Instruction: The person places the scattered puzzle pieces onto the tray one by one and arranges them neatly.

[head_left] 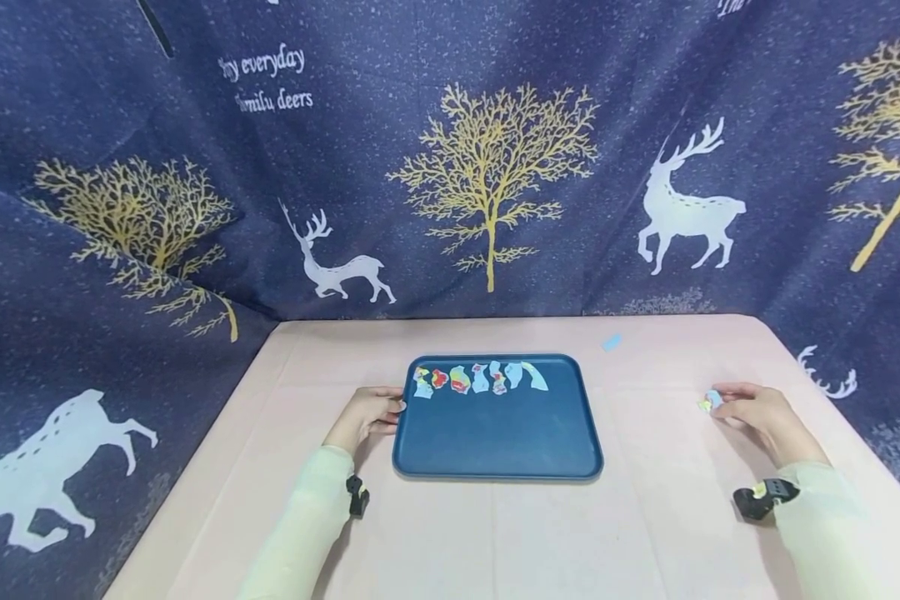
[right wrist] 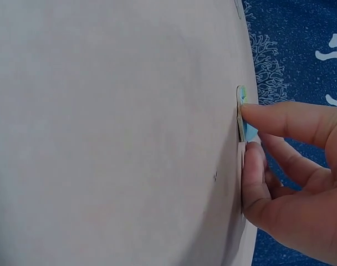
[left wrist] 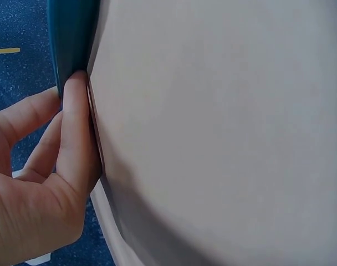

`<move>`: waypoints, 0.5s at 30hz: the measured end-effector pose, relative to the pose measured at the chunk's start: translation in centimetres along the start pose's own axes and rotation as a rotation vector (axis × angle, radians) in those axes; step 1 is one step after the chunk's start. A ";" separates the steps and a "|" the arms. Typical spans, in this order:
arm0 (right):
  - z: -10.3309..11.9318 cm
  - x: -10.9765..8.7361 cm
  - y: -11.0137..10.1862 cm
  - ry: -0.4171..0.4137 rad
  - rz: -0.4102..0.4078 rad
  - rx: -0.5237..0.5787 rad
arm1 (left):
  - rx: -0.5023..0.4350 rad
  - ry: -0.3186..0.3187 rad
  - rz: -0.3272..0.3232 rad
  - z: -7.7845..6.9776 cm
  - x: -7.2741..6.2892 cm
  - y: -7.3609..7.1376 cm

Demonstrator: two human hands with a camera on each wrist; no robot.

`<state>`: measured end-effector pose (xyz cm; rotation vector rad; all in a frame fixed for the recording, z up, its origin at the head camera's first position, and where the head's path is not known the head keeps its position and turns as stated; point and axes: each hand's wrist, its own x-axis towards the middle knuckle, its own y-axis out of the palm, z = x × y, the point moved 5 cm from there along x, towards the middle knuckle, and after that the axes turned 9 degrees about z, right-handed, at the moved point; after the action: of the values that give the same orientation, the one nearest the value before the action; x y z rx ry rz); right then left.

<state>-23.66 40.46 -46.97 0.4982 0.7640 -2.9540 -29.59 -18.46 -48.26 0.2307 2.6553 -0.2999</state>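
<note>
A dark blue tray [head_left: 498, 437] lies on the table, and my left hand [head_left: 366, 413] holds its left edge between thumb and fingers. In the left wrist view the fingers [left wrist: 75, 122] come right up against the tray's rim [left wrist: 74, 39]. Along the tray's far side runs a row of several colourful, irregular flat pieces [head_left: 460, 379], light blue with red and yellow. Far to the right, my right hand [head_left: 761, 417] pinches another piece [head_left: 713, 400], light blue and yellow. The right wrist view shows this piece [right wrist: 241, 111] edge-on, thumb against it.
Past the tray's far right corner, a small light blue piece [head_left: 612, 342] lies on the pink-beige tablecloth [head_left: 487, 533]. A dark blue curtain [head_left: 420, 167] with deer and trees hangs behind the table and along its sides.
</note>
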 end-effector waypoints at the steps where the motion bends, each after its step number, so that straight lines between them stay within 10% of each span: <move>1: 0.0 0.0 0.0 -0.015 -0.012 0.010 | 0.004 0.001 -0.001 0.0 0.0 0.0; 15: 0.3 0.2 0.4 -0.168 -0.043 0.137 | 0.015 -0.007 -0.004 -0.1 0.0 0.1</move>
<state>-23.83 39.96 -46.98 0.2377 0.5649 -3.0526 -29.56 -18.32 -48.21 0.2282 2.6474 -0.3220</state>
